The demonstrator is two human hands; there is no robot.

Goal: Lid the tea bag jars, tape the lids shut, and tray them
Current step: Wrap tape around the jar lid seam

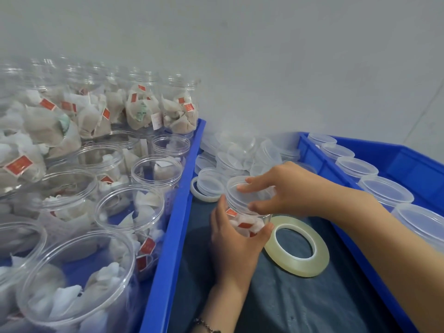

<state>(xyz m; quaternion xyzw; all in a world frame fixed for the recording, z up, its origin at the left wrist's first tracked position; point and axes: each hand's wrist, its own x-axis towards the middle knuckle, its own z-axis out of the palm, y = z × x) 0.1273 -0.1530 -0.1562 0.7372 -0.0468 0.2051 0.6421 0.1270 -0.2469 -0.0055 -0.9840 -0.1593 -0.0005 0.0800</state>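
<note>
A clear jar of tea bags (242, 222) stands on the dark cloth between two blue trays. My left hand (236, 239) grips its body from the left and below. My right hand (286, 188) holds the clear lid (242, 191) on the jar's mouth, fingers and thumb curled round its rim. A large roll of clear tape (296, 246) lies flat just right of the jar. A smaller tape roll (206, 194) lies behind it, with a loose lid inside.
The left blue tray (177, 212) holds several open jars of tea bags (156, 174). The right blue tray (413, 169) holds a row of lidded jars (384, 191). A heap of loose clear lids (240, 152) sits at the back by the wall.
</note>
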